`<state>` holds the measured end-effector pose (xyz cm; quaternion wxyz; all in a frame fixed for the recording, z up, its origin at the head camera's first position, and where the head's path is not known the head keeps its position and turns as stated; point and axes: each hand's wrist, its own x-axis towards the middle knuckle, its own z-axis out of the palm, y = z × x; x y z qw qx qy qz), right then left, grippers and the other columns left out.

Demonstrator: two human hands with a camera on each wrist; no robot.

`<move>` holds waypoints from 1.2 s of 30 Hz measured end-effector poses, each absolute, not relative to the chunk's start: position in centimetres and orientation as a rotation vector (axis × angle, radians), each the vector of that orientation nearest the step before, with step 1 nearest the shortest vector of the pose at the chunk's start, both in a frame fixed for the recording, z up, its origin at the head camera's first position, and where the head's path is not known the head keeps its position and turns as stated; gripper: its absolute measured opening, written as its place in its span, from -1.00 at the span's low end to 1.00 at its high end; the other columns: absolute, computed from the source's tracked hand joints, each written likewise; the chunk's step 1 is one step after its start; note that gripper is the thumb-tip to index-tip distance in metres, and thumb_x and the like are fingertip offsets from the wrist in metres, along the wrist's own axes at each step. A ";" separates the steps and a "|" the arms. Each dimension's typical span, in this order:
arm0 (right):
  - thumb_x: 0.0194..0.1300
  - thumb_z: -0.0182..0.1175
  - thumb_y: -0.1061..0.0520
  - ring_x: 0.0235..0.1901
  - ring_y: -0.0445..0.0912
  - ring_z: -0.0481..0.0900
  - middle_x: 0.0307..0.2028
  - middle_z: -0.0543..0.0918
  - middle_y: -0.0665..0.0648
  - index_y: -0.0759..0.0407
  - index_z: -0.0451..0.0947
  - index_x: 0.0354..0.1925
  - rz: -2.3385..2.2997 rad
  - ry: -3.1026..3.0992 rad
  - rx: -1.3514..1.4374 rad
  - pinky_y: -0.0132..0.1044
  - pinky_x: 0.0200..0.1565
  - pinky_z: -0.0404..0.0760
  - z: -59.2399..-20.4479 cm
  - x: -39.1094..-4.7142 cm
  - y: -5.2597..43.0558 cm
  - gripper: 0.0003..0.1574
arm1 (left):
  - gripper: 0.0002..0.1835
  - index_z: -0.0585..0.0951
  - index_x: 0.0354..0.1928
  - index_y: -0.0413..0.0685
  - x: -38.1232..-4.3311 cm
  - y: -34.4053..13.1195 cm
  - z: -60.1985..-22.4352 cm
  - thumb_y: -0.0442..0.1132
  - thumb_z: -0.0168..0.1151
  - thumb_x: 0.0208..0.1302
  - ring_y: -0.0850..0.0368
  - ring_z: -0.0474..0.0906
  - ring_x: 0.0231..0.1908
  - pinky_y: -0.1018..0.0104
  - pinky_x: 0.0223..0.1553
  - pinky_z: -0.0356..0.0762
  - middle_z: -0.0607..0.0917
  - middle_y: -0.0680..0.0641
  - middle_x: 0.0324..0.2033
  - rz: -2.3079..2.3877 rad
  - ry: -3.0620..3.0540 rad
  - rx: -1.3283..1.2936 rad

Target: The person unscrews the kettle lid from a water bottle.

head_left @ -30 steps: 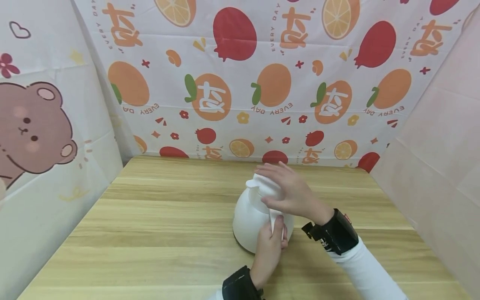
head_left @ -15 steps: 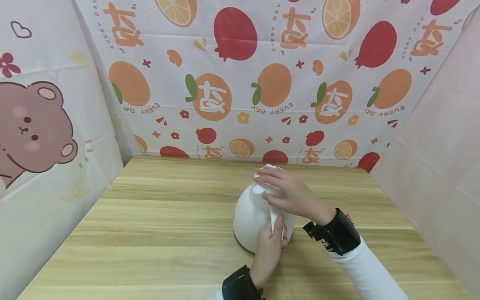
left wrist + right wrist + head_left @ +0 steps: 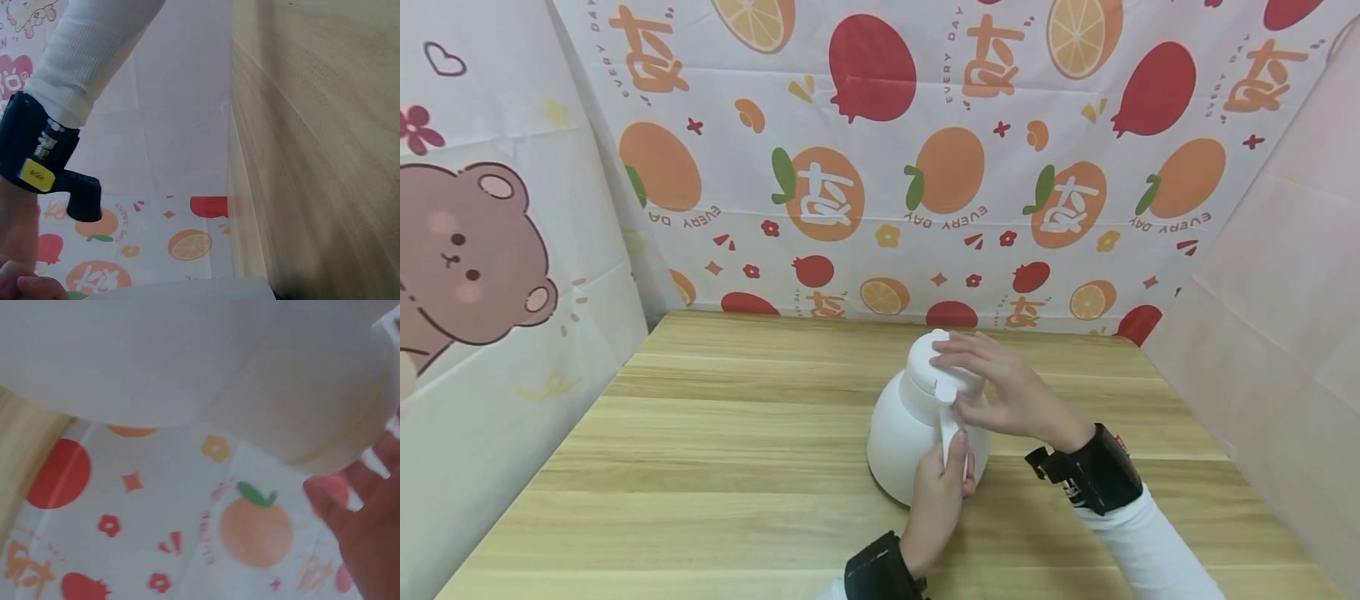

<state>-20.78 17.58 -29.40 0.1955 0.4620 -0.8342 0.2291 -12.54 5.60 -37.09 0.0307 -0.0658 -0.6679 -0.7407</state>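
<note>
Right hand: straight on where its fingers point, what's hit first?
Most likely the white lid: the right hand overlaps it in the head view, though depth leaves actual contact unclear.

White ribbed sleeves (image 3: 1153, 542), black wrist straps (image 3: 1102, 469), one with yellow label (image 3: 37, 175)

From above, the head view peers forward and down at the pale striped wooden table (image 3: 700, 433), the left-wrist view skims it, rolled sideways, the right-wrist view crowds the white round-bellied jug (image 3: 144, 356), all catching the white fruit-printed cloth (image 3: 880, 167).
</note>
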 end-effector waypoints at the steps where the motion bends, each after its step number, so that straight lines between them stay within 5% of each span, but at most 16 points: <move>1: -0.06 0.39 0.12 0.23 0.19 0.43 0.12 0.63 0.29 0.17 0.56 0.06 0.612 -2.324 1.281 0.26 0.23 0.37 -29.3 -20.6 17.2 -0.37 | -0.38 0.35 -0.61 -0.57 -12.5 5.6 -37.1 -0.08 -0.13 0.46 0.38 0.15 -0.78 0.58 -0.65 0.12 0.29 0.00 -0.80 -2.288 -2.060 -0.199; 7: 0.00 0.37 -0.07 0.11 0.06 0.56 0.00 0.70 0.20 0.16 0.62 -0.02 0.471 -2.277 1.175 0.06 0.12 0.57 -28.9 -19.9 15.2 -0.43 | -0.37 0.36 -0.58 -0.57 -12.5 5.7 -37.1 -0.06 -0.14 0.47 0.38 0.16 -0.77 0.58 -0.64 0.15 0.29 -0.01 -0.79 -2.295 -2.053 -0.172; 20: 0.09 0.25 0.32 0.21 0.18 0.45 0.10 0.63 0.31 0.21 0.60 -0.02 0.830 -2.415 1.175 0.17 0.13 0.52 -29.2 -20.3 19.1 -0.58 | -0.39 0.35 -0.58 -0.58 -12.6 5.8 -37.1 -0.09 -0.12 0.46 0.39 0.16 -0.77 0.58 -0.66 0.15 0.28 0.00 -0.78 -2.309 -2.017 -0.215; 28: 0.10 0.18 0.38 0.21 0.20 0.45 0.12 0.60 0.34 0.21 0.59 -0.02 0.914 -2.432 1.160 0.18 0.08 0.55 -29.1 -20.3 19.5 -0.58 | -0.39 0.33 -0.61 -0.53 -12.6 5.8 -37.2 -0.08 -0.15 0.47 0.40 0.13 -0.78 0.59 -0.66 0.11 0.27 -0.03 -0.79 -2.257 -2.049 -0.229; 36: 0.00 0.36 -0.12 0.11 0.09 0.54 0.12 0.61 0.24 0.10 0.55 0.05 0.418 -2.387 1.001 0.02 -0.03 0.66 -28.9 -19.8 16.4 -0.36 | -0.38 0.32 -0.63 -0.54 -12.6 5.8 -37.3 -0.08 -0.15 0.47 0.43 0.11 -0.80 0.59 -0.69 0.09 0.25 -0.04 -0.82 -2.251 -2.060 -0.208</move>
